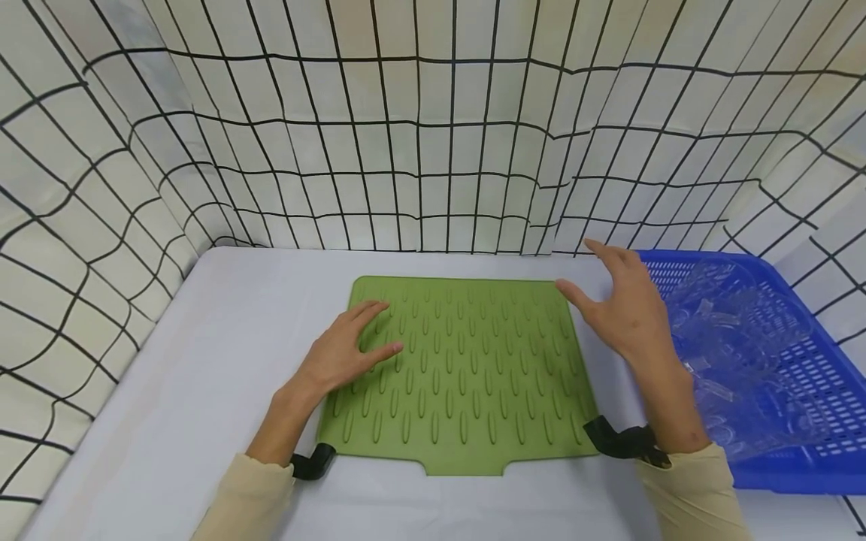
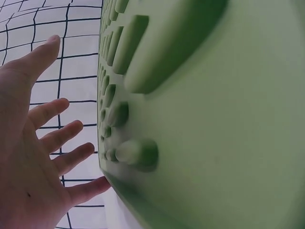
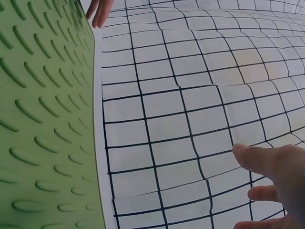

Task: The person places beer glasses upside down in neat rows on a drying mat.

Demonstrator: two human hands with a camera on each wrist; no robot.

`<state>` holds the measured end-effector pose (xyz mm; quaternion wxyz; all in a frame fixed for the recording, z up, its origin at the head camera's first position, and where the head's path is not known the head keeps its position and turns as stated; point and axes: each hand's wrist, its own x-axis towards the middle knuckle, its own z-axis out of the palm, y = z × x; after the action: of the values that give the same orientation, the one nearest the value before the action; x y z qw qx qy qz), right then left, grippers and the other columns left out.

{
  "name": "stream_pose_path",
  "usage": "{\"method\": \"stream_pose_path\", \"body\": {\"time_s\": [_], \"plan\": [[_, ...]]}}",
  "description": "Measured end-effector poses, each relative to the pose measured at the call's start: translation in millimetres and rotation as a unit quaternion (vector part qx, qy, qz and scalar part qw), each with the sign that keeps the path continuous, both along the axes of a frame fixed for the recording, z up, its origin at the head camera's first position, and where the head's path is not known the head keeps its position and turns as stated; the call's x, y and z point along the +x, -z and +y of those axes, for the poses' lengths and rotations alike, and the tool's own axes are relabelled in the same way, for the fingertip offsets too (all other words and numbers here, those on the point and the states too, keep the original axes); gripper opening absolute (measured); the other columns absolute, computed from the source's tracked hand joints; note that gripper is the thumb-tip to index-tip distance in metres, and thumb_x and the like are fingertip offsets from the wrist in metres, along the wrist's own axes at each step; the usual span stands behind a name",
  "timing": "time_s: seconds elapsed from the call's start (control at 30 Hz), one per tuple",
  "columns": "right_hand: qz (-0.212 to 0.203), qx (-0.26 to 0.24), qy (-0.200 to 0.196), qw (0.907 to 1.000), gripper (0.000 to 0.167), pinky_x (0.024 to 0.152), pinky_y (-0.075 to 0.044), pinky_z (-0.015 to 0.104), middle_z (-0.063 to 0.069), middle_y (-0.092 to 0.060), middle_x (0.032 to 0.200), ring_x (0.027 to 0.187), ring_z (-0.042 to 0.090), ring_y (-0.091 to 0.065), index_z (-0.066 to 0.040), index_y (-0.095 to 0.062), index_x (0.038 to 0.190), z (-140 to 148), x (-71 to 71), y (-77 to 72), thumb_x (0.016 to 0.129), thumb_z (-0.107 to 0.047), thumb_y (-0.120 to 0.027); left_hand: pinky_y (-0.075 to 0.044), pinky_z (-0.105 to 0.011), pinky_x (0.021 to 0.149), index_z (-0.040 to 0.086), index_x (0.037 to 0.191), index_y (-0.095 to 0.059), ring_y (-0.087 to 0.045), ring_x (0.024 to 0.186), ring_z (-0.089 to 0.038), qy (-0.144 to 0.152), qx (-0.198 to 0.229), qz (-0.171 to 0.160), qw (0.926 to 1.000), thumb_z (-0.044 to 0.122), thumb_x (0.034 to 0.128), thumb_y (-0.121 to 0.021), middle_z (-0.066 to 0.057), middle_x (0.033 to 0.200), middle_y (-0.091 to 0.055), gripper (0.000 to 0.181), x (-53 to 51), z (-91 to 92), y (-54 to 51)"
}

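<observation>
Left hand (image 1: pixel 348 349) is hanging out over the left side of a green mat (image 1: pixel 464 464), fingers loose and pretty straight, thumb pointing in toward the middle. Can't really tell if any fingertip touches the mat; the left wrist view has the little finger right about at its edge.

Right hand (image 1: pixel 625 312) is up by the mat's far right corner, between the mat and a blue basket (image 1: pixel 822 330). Fingers are relaxed, thumb held well away from them, and the right wrist cam puts it off to the side of the mat.

Mat's lying flat on the white worktop (image 1: pixel 203 361), roughly centered in front of the person, rows of long raised bumps facing up and a little tab on the near edge. Basket sits to the right of it with some see-through cups (image 1: pixel 727 330) piled inside, too overlapped to count. Behind it all is a white wall (image 1: pixel 436 150) with a black grid.
</observation>
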<state>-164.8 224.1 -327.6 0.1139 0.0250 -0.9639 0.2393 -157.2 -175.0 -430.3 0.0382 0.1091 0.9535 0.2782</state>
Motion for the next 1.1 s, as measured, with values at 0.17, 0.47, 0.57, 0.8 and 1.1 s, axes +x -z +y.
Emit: {"method": "stream_pose_path", "body": {"time_s": [0.17,0.47,0.57,0.8,1.1], "plan": [[-0.005,-0.016,0.001,0.9999,0.081,0.107,-0.040,0.077,0.026,-0.040,0.160,0.143,0.053,-0.042,-0.023,-0.038,0.162,6.3,1.5,-1.2,0.096,-0.060,-0.066,-0.038,-0.069,0.119,0.020,0.161,-0.040,-0.034,0.155,-0.043,0.005,-0.003,0.001,1.0000,0.059,0.0927,-0.071,-0.014,0.169,-0.035,0.084,0.7,-1.8,1.4],[-0.009,-0.027,0.006,0.9996,0.081,0.109,-0.037,0.077,0.027,-0.039,0.159,0.142,0.055,-0.040,-0.018,-0.037,0.163,18.5,7.0,-6.6,0.098,-0.059,-0.064,-0.041,-0.068,0.116,0.018,0.158,-0.045,-0.041,0.150,-0.046,0.013,-0.017,0.003,0.9998,0.055,0.0907,-0.076,-0.017,0.165,-0.042,0.083,1.3,-5.8,6.5],[-0.014,-0.024,0.015,0.9995,0.081,0.110,-0.036,0.078,0.028,-0.038,0.160,0.143,0.056,-0.039,-0.018,-0.037,0.163,22.0,8.6,-8.8,0.098,-0.059,-0.064,-0.041,-0.066,0.117,0.018,0.157,-0.047,-0.043,0.150,-0.044,0.015,-0.022,0.008,0.9996,0.054,0.0893,-0.077,-0.016,0.163,-0.045,0.083,1.3,-6.6,7.6],[-0.026,-0.028,0.025,0.9989,0.079,0.111,-0.035,0.078,0.027,-0.036,0.162,0.145,0.057,-0.037,-0.020,-0.036,0.163,30.3,10.9,-9.5,0.099,-0.057,-0.064,-0.042,-0.064,0.117,0.017,0.157,-0.048,-0.045,0.148,-0.042,0.026,-0.033,0.017,0.9990,0.052,0.0866,-0.080,-0.015,0.161,-0.048,0.085,1.3,-8.8,9.3],[-0.038,-0.017,0.056,0.9976,0.077,0.110,-0.033,0.080,0.028,-0.033,0.164,0.147,0.058,-0.034,-0.019,-0.036,0.163,46.9,12.9,-10.3,0.101,-0.057,-0.060,-0.043,-0.066,0.115,0.017,0.157,-0.048,-0.045,0.148,-0.044,0.036,-0.037,0.018,0.9985,0.052,0.0845,-0.082,-0.016,0.162,-0.046,0.087,1.7,-10.7,11.4]]}}
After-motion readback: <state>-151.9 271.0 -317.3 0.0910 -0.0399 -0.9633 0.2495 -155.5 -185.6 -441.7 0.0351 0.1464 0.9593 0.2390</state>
